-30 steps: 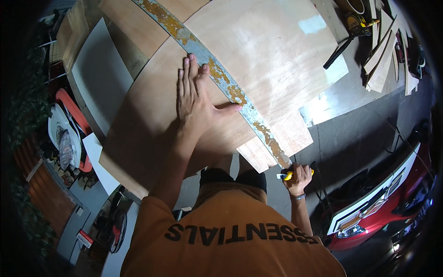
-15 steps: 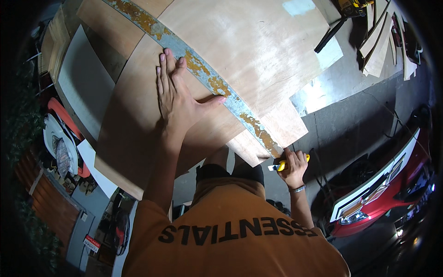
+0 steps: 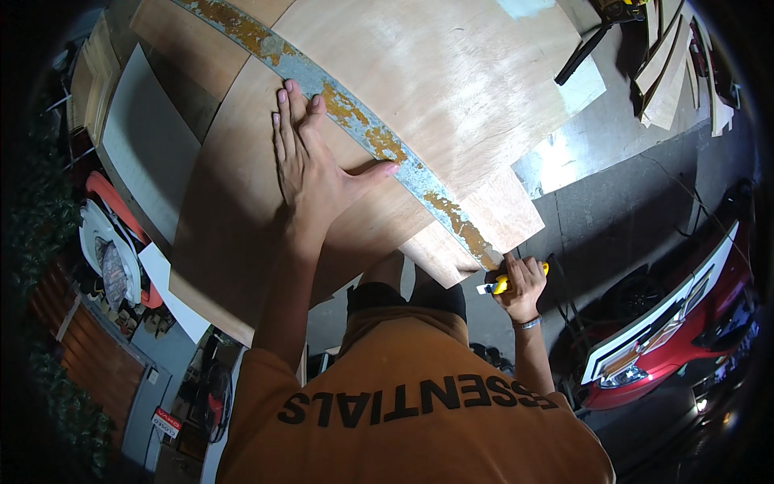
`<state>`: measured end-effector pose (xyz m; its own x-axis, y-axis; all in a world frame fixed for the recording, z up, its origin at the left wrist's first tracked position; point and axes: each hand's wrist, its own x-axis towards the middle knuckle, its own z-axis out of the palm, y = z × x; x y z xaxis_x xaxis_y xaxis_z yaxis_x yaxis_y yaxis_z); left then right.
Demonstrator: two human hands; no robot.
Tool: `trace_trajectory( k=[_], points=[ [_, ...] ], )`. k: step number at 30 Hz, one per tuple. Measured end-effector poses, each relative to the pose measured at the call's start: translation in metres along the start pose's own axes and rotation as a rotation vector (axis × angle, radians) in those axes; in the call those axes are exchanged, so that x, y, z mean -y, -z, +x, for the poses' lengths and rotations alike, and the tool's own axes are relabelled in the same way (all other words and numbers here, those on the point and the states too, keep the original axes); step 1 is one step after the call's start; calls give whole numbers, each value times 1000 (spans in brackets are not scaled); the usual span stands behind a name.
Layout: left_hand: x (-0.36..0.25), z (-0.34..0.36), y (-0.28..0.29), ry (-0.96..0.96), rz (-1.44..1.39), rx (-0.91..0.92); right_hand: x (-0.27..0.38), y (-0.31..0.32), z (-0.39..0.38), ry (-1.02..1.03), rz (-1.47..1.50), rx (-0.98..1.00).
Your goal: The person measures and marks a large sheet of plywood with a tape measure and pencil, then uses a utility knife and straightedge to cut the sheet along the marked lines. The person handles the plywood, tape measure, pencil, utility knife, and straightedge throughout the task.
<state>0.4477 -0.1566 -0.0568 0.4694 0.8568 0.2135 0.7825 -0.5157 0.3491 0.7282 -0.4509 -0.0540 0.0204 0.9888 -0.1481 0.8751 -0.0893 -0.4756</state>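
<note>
A long metal straightedge [image 3: 367, 129], patched with brown-orange, runs diagonally across thin plywood sheets [image 3: 435, 89]. My left hand [image 3: 310, 173] lies spread on the plywood beside it, fingertips and thumb touching the metal's near-left edge. At the straightedge's near right end, my right hand [image 3: 522, 286] is closed round a yellow utility knife [image 3: 501, 285]. The knife's pale end points left, off the plywood edge; whether the blade is out I cannot tell. A smaller plywood piece [image 3: 508, 211] sticks out under the straightedge close to my right hand.
Wood offcuts [image 3: 669, 73] and a yellow-black power tool [image 3: 621, 11] lie at the far right. A red car [image 3: 645, 383] with a white panel [image 3: 669, 298] against it stands on the right. To the left are a pale curved sheet [image 3: 145, 133] and a white-and-red chair-like object [image 3: 105, 234].
The view has shifted slightly. My right hand stays at the straightedge's end with the knife, and my left hand keeps its place on the plywood.
</note>
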Motion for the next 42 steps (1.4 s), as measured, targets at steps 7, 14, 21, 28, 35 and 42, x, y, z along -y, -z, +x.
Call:
trace_trajectory(
  k=[7,14,21,28,35,42],
  points=[
    [2,-1,-2,-2,-2,-2,-1,-1,1,4,14,-16],
    [2,-1,-2,-1,-15,1,0,-2,2,-1,14,-28],
    [1,-1,-1,9,10,7,1,-1,1,-9,-22,-20],
    [0,-1,-3,5,11,-3,2,-1,2,-19,13,-36],
    [-1,-2,-3,4,17,-2,2,1,3,-4,18,-30],
    [0,-2,-4,-1,17,-10,2,-1,4,-1,-19,-32]
  ],
)
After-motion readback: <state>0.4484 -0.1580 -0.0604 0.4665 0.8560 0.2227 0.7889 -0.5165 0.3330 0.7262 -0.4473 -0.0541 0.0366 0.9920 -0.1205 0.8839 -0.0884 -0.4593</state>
